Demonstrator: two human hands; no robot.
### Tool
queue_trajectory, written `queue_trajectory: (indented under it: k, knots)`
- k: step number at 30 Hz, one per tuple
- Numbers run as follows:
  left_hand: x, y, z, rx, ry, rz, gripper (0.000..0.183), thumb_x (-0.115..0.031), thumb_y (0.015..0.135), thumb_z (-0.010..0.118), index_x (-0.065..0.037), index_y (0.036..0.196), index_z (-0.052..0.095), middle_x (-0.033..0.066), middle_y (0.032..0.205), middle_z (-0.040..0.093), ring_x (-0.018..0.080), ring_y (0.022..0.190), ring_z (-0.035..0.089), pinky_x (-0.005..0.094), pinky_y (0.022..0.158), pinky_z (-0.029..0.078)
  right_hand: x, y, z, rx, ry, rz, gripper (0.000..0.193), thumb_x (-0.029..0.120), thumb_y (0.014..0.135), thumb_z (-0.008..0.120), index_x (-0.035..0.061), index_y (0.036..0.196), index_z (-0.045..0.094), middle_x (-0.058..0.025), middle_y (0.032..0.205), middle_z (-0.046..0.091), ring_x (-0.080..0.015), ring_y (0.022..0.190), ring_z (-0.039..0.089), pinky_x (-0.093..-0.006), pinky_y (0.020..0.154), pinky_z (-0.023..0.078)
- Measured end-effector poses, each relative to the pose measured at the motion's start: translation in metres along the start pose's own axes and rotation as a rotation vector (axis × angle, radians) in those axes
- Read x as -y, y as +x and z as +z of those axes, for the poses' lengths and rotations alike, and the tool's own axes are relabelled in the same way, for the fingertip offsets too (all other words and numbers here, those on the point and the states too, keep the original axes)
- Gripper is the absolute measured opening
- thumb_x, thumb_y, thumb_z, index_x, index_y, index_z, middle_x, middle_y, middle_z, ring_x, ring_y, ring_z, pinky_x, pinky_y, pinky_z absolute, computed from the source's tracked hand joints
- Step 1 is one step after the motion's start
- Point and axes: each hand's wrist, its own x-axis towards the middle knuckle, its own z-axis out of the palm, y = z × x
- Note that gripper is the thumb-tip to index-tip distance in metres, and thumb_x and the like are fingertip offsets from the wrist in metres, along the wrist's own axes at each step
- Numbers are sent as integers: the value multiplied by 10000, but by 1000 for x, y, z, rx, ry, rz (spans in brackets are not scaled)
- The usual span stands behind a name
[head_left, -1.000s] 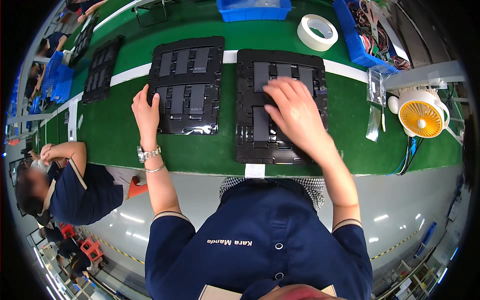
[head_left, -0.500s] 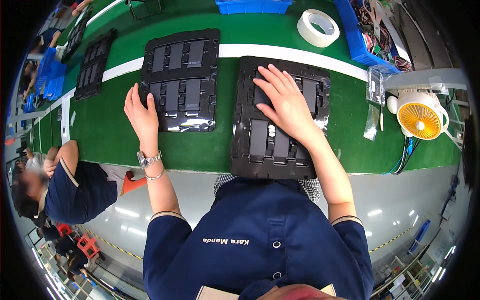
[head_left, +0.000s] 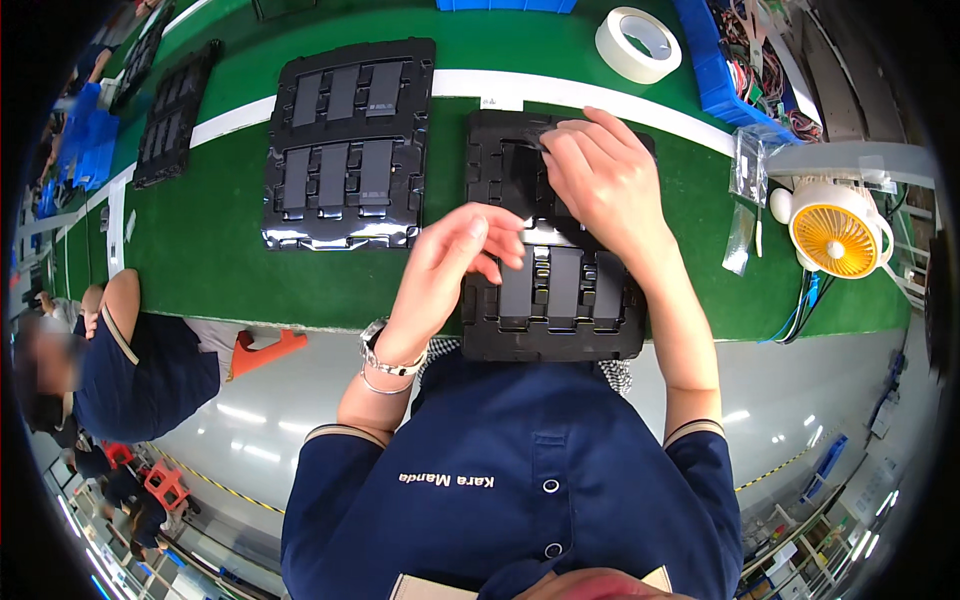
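Observation:
A black plastic tray (head_left: 480, 335) lies in front of me at the table's near edge, with flat dark-grey rectangular packs (head_left: 565, 280) in its pockets. My right hand (head_left: 608, 180) is over its far row, fingers bent down and closed; what they grip, if anything, is hidden beneath them. Over the tray's left side hovers my left hand (head_left: 455, 250), its fingers loosely curved and apart, with nothing in them. The upper-left pocket (head_left: 522, 175) looks dark; I cannot tell whether it holds a pack. To the left is a second black tray (head_left: 345, 140) with similar packs.
A tape roll (head_left: 638, 45) stands at the back right, beside a blue bin (head_left: 705, 70) of wires. A yellow-and-white fan (head_left: 838, 230) and clear plastic bags (head_left: 740, 240) are on the right. More trays (head_left: 178, 115) lie far left, where a seated person (head_left: 150, 370) is near the table.
My left hand has left the left tray and come right, over the near tray. The right hand, earlier spread flat on the packs, has curled its fingers at the far row.

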Motion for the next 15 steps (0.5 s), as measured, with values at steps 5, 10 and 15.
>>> queue_trajectory:
  k: [5, 10, 15]
  knots:
    - [7, 7, 13, 9, -660, -195, 542, -488, 1046, 313, -22, 1072, 589, 58, 940, 640, 118, 820, 623, 247, 660, 491, 62, -12, -34, -225, 44, -108, 281, 163, 677, 673, 72, 940, 703, -73, 1000, 643, -275, 968, 636, -418, 839, 528]
    - [8, 8, 21, -142, -420, -40, 223, -258, 968, 576, -63, 859, 577, -34, 797, 542, 39, 740, 501, 222, 654, 413, 80, -33, -43, -132, 371, 110, 235, 172, 829, 679, 54, 1033, 682, -79, 991, 634, -275, 956, 614, -389, 818, 508]
    - [-1, 5, 22, -142, -164, -6, 228, -236, 936, 578, -60, 801, 521, -2, 734, 533, 54, 666, 470, 217, 607, 384, 85, -45, -39, -103, 1119, 805, 107, 84, 931, 593, -17, 945, 626, -72, 883, 625, -153, 829, 604, -277, 753, 477]
